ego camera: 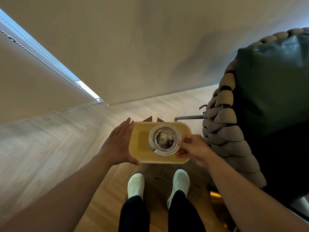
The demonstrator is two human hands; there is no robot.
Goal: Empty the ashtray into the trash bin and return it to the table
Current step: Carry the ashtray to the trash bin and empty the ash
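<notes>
A round metal ashtray (153, 144) holding grey and dark ash sits on a small yellow wooden table (140, 143) with rounded corners. My right hand (194, 149) pinches the ashtray's right rim between thumb and fingers. My left hand (119, 144) is flat and open, fingers together, resting against the table's left edge. No trash bin is in view.
A chair with thick woven beige rope and a dark green cushion (270, 84) stands close on the right. Herringbone wood floor (58, 139) spreads to the left. My white shoes (136, 185) stand just below the table. A beige wall and a window blind with bead chain (41, 54) lie ahead.
</notes>
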